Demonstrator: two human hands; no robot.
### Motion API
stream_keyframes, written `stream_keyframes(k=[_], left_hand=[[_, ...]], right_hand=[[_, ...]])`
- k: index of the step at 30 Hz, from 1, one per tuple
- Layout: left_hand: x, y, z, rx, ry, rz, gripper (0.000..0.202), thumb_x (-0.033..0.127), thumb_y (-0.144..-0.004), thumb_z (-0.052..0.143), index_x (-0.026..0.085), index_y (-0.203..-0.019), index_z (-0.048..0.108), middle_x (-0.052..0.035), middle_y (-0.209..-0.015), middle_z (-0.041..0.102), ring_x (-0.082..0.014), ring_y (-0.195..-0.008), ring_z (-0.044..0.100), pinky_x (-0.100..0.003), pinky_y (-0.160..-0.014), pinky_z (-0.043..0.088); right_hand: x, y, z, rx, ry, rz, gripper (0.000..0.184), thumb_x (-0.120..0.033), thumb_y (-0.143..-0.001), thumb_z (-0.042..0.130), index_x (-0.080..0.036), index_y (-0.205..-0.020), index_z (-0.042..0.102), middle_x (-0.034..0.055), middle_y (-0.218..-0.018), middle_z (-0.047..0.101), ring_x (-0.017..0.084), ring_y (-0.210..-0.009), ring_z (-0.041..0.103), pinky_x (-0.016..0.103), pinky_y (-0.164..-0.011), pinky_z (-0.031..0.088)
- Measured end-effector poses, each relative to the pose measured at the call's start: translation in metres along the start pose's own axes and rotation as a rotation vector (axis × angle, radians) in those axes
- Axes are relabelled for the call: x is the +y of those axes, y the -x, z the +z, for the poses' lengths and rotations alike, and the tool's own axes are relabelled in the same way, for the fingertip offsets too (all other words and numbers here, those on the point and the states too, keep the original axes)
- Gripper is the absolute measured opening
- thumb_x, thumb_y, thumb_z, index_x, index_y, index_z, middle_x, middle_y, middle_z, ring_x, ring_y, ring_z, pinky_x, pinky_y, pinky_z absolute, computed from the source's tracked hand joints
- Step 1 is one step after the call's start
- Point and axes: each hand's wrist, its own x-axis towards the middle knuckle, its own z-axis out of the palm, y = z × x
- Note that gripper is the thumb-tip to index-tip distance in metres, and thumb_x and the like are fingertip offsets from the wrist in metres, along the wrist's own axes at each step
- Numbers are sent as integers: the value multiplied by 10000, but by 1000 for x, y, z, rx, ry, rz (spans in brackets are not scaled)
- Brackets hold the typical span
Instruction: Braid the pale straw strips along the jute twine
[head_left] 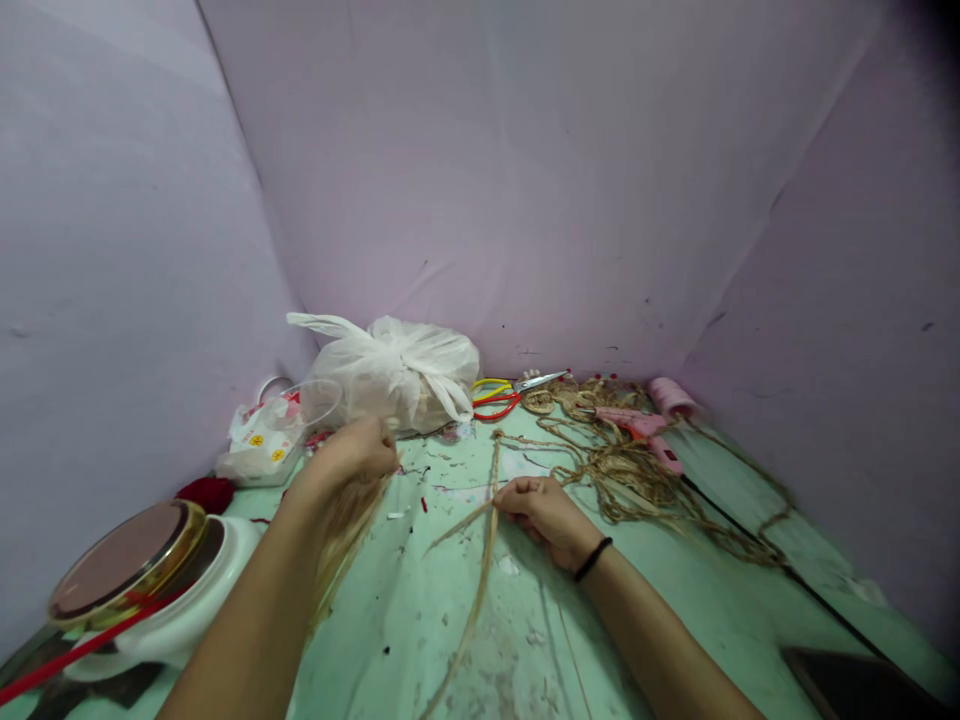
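My left hand (354,452) is closed round a bundle of pale straw-like fibres (341,540) that hangs down along my forearm. My right hand (541,508), a black band on its wrist, is closed in a pinch on a thin jute strand (486,560) that runs up to the far part of the table and down toward me. Both hands hover just above the scuffed mint-green tabletop (420,610).
A knotted white plastic bag (397,375) sits at the back, red-and-yellow scissors (510,395) beside it. A tangle of jute cord (637,470), a pink glue gun (637,425) and a pink spool (671,395) lie right. A white dish with a gold-rimmed lid (135,560) stands left.
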Motion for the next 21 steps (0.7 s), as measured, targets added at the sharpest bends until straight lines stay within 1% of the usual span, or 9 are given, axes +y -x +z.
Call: stream_keyframes(k=[1, 3, 5, 6, 9, 11, 16, 19, 21], left_hand=[[8, 4, 0, -77, 134, 109, 80, 172, -513, 495, 145, -529, 569, 6, -484, 498, -105, -463, 448, -214, -470, 345], [24, 10, 8, -236, 352, 256, 82, 203, -512, 517, 145, -547, 562, 30, -480, 477, -80, -437, 409, -200, -453, 331], [38, 10, 23, -393, 490, 323, 112, 215, -500, 533, 142, -576, 570, 43, -465, 459, -70, -421, 382, -197, -441, 314], [43, 8, 32, -438, 526, 329, 114, 214, -493, 536, 141, -574, 567, 51, -449, 438, -65, -414, 361, -195, -434, 298], [51, -1, 58, -411, 558, 330, 96, 216, -503, 514, 138, -549, 546, 58, -444, 407, -59, -428, 335, -194, -437, 278], [50, -8, 67, -367, 533, 305, 88, 209, -518, 494, 137, -544, 538, 57, -448, 404, -59, -433, 334, -193, -438, 273], [45, -15, 71, -364, 478, 282, 113, 148, -501, 492, 130, -592, 556, 59, -451, 430, -52, -399, 345, -182, -411, 264], [47, -13, 71, -344, 524, 236, 174, 130, -502, 491, 136, -663, 554, 61, -459, 457, -59, -367, 381, -180, -395, 290], [49, -11, 71, -344, 558, 204, 165, 119, -511, 479, 137, -661, 545, 54, -447, 466, -72, -356, 415, -184, -390, 311]], right_hand=[[0, 0, 0, -2, -4, 11, 41, -161, -556, 559, -130, -538, 539, -61, -399, 399, 18, -316, 214, 212, -358, 76], [0, -1, -1, -8, -16, 9, 34, -156, -554, 559, -127, -542, 545, -59, -399, 410, 17, -312, 214, 214, -360, 72], [0, -1, -1, -12, -32, -9, 24, -144, -548, 557, -126, -539, 544, -58, -398, 418, 16, -314, 221, 213, -362, 74], [0, -1, -1, -12, -44, -15, 20, -137, -545, 556, -126, -537, 541, -58, -399, 424, 16, -317, 227, 212, -364, 78], [1, -1, -2, -6, -65, -12, 25, -115, -536, 557, -126, -546, 537, -55, -411, 450, 14, -320, 238, 211, -367, 85], [0, -1, -2, -10, -57, -8, 27, -112, -539, 558, -124, -558, 544, -50, -420, 469, 16, -318, 242, 214, -366, 85], [-1, -1, -3, -24, -65, -10, 29, -130, -569, 555, -125, -545, 541, -46, -418, 472, 18, -315, 245, 214, -362, 90], [-1, -1, -2, -29, -88, -15, 28, -114, -565, 551, -122, -540, 540, -44, -421, 472, 18, -322, 261, 210, -361, 92], [0, -1, -2, -26, -94, -20, 23, -112, -562, 553, -121, -543, 542, -43, -426, 476, 18, -323, 263, 210, -359, 90]])
